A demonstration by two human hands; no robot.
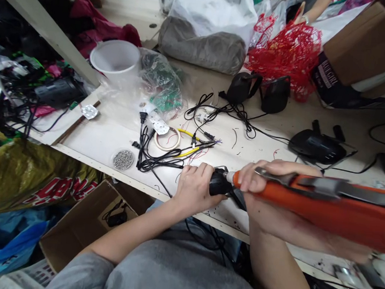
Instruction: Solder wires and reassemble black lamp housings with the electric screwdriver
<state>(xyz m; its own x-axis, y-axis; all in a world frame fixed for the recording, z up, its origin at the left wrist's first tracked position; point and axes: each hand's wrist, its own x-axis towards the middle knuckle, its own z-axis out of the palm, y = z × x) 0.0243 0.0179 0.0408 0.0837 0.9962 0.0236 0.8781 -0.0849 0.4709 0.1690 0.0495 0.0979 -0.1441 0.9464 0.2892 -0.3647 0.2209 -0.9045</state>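
My left hand (193, 187) is closed around a small black plastic housing (218, 184) at the front edge of the bench. My right hand (254, 177) grips an orange power screwdriver (315, 213), blurred at its rear. The driver's tip points left and meets the housing; the exact contact spot is hidden by my fingers. Left of my left hand lie a bundled black power cord (153, 161), yellow-handled pliers (188, 152), a roll of tape (167, 140) and a round dish of small screws (123, 159).
Black devices (317, 145) with cords lie at the right and back. A white bucket (115, 57), red mesh bag (286, 53) and cardboard box (368, 48) stand behind. Another person's hand (305, 17) is by the mesh bag. An open carton (85, 225) sits below the bench.
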